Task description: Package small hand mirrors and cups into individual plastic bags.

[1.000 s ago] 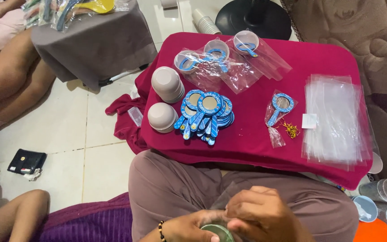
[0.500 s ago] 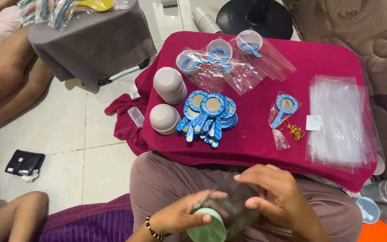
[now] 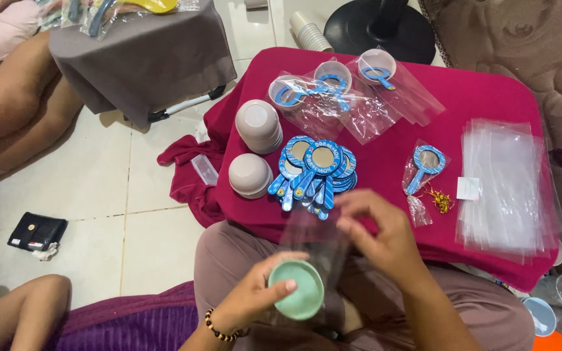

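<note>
My left hand [image 3: 250, 300] grips a small green bowl [image 3: 296, 289] over my lap, its underside facing up. My right hand [image 3: 380, 237] pinches the top of a clear plastic bag [image 3: 315, 242] that sits around the bowl. Just beyond, on a low table with a red cloth [image 3: 385, 162], lies a pile of blue round hand mirrors [image 3: 315, 168]. One bagged mirror [image 3: 424, 166] lies beside a gold twist tie [image 3: 441, 200].
Two stacks of beige bowls [image 3: 255, 146] stand at the table's left, packed bowl-and-mirror bags [image 3: 333, 91] at the back, a stack of clear bags [image 3: 505, 185] on the right. Another person's legs [image 3: 14, 110] lie left, by a grey-covered stool [image 3: 141, 55]. A black wallet [image 3: 37, 231] lies on the tiles.
Both hands have risen from the bottom edge. The green bowl has turned and come lower left, and my right hand has lifted the clear bag's top up toward the table.
</note>
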